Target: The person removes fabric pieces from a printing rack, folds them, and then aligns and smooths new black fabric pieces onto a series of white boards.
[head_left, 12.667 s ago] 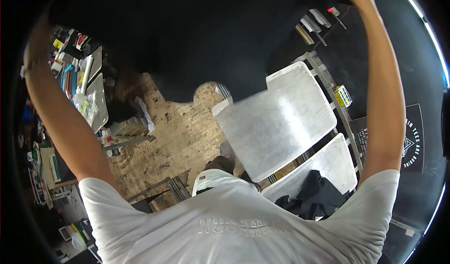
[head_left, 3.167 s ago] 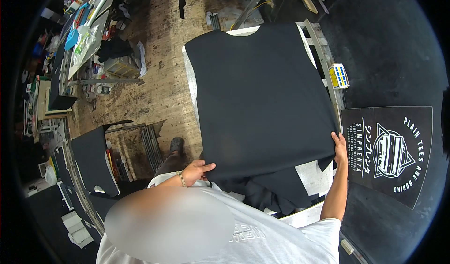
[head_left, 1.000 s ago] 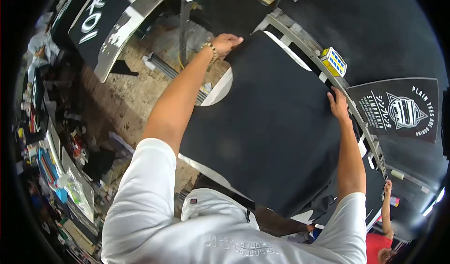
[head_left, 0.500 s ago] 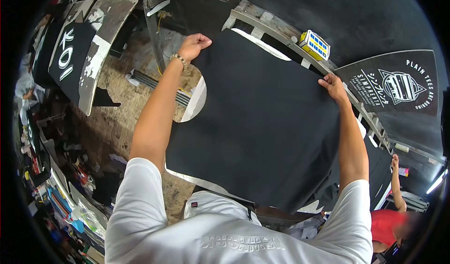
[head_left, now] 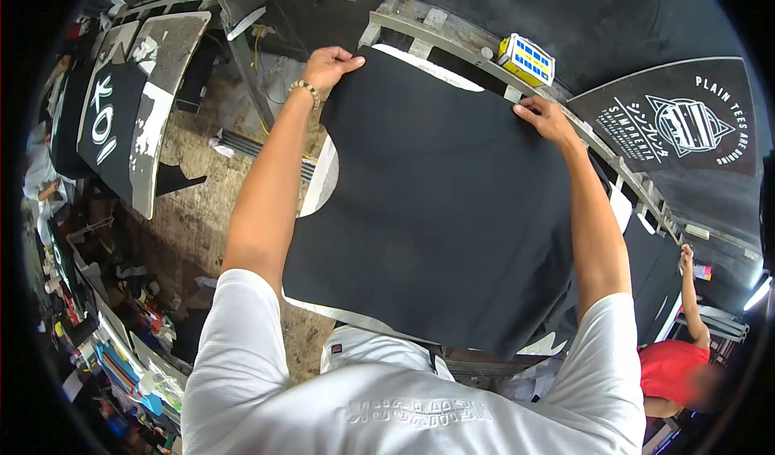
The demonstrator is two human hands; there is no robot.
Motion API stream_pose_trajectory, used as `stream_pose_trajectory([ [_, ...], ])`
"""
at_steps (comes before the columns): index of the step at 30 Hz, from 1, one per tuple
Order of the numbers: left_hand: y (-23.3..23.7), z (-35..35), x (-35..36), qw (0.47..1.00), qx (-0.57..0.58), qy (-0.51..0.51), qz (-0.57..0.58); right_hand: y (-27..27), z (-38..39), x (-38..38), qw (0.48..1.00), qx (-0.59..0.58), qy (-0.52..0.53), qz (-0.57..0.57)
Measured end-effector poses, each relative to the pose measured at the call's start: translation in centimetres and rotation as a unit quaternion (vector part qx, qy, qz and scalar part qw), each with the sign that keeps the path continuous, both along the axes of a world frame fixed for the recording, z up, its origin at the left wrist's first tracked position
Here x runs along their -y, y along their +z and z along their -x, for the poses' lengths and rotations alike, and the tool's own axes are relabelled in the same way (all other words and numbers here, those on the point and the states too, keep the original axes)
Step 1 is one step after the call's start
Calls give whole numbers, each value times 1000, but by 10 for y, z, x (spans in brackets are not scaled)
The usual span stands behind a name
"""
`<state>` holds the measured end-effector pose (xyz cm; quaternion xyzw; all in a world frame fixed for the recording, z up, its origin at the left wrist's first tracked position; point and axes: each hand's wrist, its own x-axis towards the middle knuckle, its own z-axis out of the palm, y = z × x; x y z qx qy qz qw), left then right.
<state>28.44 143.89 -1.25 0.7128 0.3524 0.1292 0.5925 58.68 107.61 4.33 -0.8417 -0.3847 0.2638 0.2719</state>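
A black cut fabric panel [head_left: 436, 205] lies spread over a pale board [head_left: 327, 182]. The board's rim shows in the panel's curved neck cutout at left and along the near edge. My left hand [head_left: 329, 71], with a beaded bracelet at the wrist, pinches the panel's far left corner. At the far edge, further right, my right hand [head_left: 549, 121] has thumb and fingers closed on the cloth. Toward the right side the fabric falls in soft folds.
Behind the panel runs a metal rail [head_left: 452, 45] carrying a yellow-and-blue box [head_left: 526, 59]. A printed black panel [head_left: 678, 120] stands at right. Another board with white-lettered black fabric [head_left: 105, 120] is at left. A person in red [head_left: 674, 370] reaches toward the rail at lower right.
My right hand has shifted left and away from me along the far edge, nearer my left hand. The left hand keeps its corner. The whole view has turned slightly.
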Motion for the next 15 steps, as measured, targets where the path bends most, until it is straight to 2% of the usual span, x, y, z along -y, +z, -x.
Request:
stream_pose_trajectory([
  [2, 10, 0, 4, 1000, 9, 6, 29, 4, 6, -15, 998, -60, -20, 10],
  [4, 12, 0, 8, 997, 17, 20, -75, -5, 1, -14, 999, -30, -5, 39],
  [5, 13, 0, 10, 997, 16, 18, -74, -8, 0, -12, 999, -17, 2, 27],
  [7, 13, 2, 13, 994, 91, 23, -49, -7, 3, -9, 1000, -4, 9, 17],
  [9, 11, 5, 14, 992, 108, 30, -57, -6, 11, -4, 996, -34, -38, -79],
  [10, 10, 4, 13, 989, 126, 35, -68, -5, 12, -5, 996, -34, -37, -80],
  [15, -11, 0, 13, 984, 138, 65, -93, -7, 23, 0, 986, 92, -25, -137],
])
